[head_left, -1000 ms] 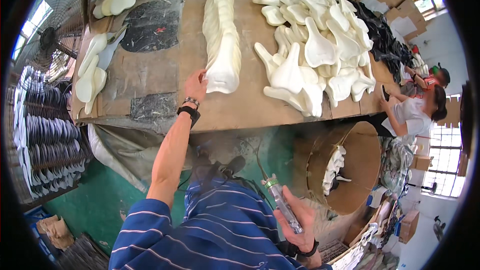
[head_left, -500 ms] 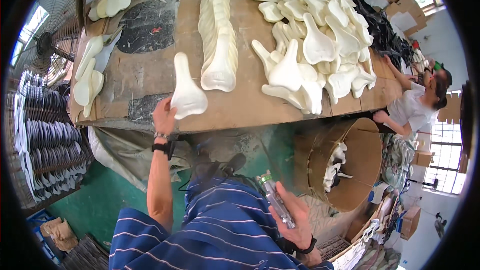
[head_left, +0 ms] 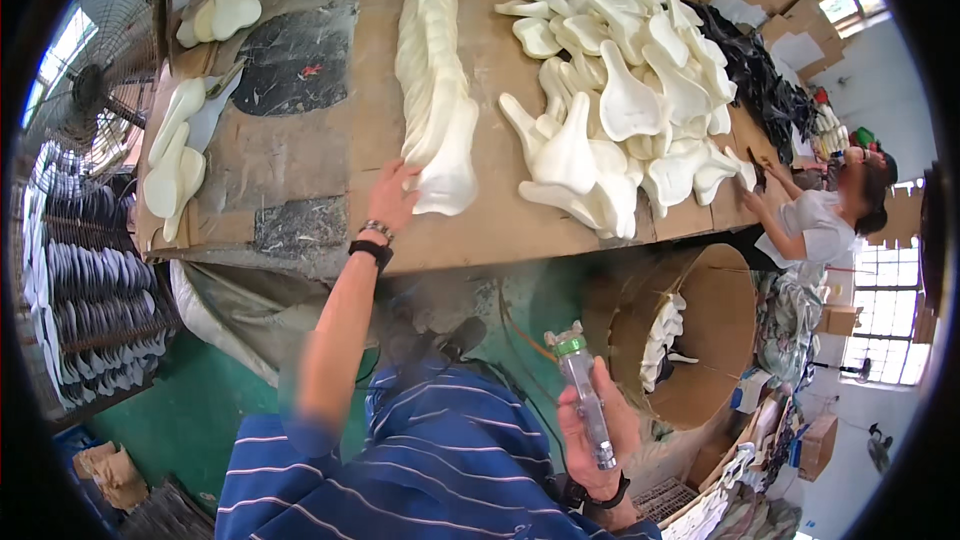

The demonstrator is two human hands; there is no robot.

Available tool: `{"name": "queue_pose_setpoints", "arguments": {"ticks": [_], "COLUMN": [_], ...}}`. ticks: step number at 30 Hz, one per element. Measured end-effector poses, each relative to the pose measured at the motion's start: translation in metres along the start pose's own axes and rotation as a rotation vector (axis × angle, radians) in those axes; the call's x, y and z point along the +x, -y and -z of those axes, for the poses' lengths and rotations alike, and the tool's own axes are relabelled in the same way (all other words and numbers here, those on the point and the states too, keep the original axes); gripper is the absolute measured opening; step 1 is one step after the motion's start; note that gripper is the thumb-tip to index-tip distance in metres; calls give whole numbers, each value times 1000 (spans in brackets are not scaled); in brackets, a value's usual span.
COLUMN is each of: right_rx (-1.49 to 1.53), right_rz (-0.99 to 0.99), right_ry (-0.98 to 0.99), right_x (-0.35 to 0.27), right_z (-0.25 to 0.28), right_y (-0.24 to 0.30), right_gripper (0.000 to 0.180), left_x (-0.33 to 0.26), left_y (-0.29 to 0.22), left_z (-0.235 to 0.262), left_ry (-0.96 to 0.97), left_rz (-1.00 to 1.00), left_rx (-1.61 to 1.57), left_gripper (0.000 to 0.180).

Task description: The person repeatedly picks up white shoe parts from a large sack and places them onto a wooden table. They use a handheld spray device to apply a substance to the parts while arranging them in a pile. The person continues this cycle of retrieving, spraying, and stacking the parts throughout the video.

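A long overlapping row of cream bicycle saddle pads (head_left: 430,70) runs away from me along the table. The nearest saddle pad (head_left: 447,180) lies at the row's front end, wide part toward me. My left hand (head_left: 393,198) pinches its left edge with thumb and fingers. Below the table edge, in front of my striped shirt, my right hand (head_left: 603,430) is wrapped round a tube-shaped, clear and metallic hand tool (head_left: 588,395) with a green collar. The tool's tip points up and away from me.
A heap of saddle pads (head_left: 630,100) covers the table's right side. A few pads (head_left: 175,175) lie at the left. A round cardboard drum (head_left: 715,340) stands below the right edge. A co-worker (head_left: 820,215) works at the right; a fan (head_left: 90,85) and loaded rack (head_left: 95,280) stand left.
My left hand has moved right with the single pad, which now lies against the row's front end. My right hand has shifted slightly right, its tool turned more upright.
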State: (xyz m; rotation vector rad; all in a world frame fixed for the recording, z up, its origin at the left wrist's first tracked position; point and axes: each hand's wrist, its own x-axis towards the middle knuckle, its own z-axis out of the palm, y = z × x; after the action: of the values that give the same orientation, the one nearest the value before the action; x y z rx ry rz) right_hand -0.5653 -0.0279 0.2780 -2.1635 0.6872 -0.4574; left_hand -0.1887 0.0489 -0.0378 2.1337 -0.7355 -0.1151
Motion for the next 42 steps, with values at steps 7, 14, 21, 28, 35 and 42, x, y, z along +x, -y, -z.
{"name": "queue_pose_setpoints", "arguments": {"ticks": [7,14,21,28,35,42], "right_rx": [63,73,143,94,105,245], "right_rz": [-37,-144,-210,-184,-63,-78], "right_ry": [-51,-241,-284,-318,-196,-50], "right_x": [-3,-25,-51,-57,-50,-42], "right_z": [-2,5,6,22,44,29], "right_y": [-6,-20,-29,-42,-59,-98], "right_gripper": [55,59,61,60,56,42], "left_x": [-8,1,125,68,-81,-194], "left_y": [-54,-162,-343,-406,-123,-4], "left_z": [2,70,0,-35,-81,41], "left_ry": [147,836,520,902,972,548], "left_rz": [-58,332,-65,-272,-65,471], "left_rx": [113,-14,-1081,-1059,47,322], "left_gripper": [41,39,75,50,57,54]}}
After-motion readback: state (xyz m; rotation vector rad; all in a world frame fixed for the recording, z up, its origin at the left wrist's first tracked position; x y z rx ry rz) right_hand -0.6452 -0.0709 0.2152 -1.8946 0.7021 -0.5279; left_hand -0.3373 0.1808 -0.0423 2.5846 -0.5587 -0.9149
